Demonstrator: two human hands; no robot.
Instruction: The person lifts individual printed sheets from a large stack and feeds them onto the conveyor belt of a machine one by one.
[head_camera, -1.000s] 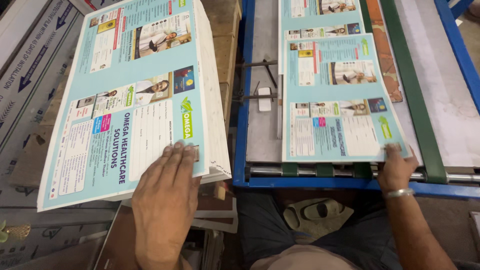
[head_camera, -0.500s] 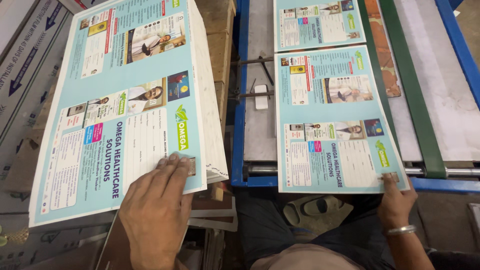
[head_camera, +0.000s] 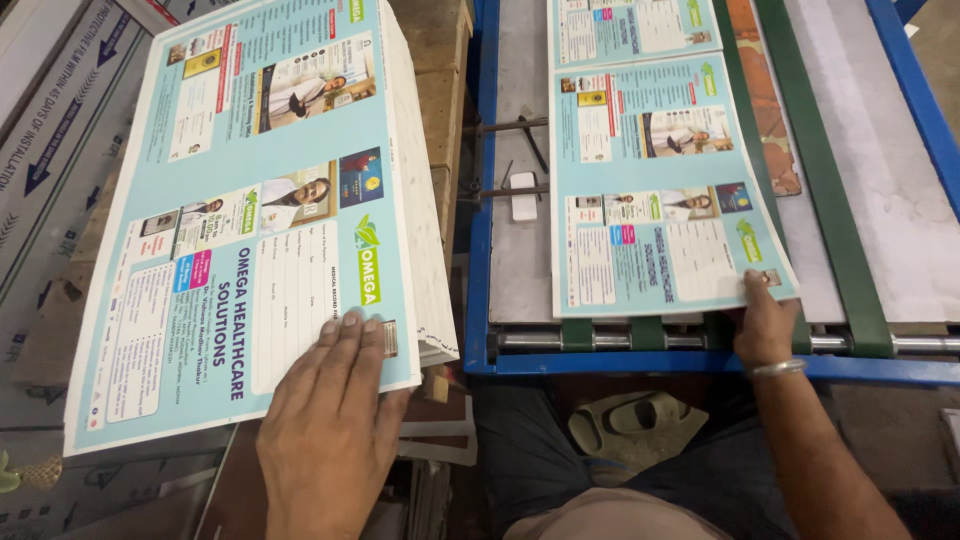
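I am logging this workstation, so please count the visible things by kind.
Pale blue printed sheets on the blue-framed feed table: 2
Stack of same sheets: 1
Hands: 2, left hand, right hand
Sandal: 1
Total: 6

My left hand (head_camera: 325, 430) lies flat, palm down, fingers together and stretched forward; my right hand (head_camera: 765, 325) (bangle at the wrist) pinches with fingertips.

- Blue-painted steel machine frame (head_camera: 482, 230) at twelve o'clock, grey metal bed with green belt (head_camera: 830, 200) at two.
- Stacked cardboard cartons (head_camera: 40, 120) at ten.
- Beige rubber sandal (head_camera: 625, 420) on floor at six.
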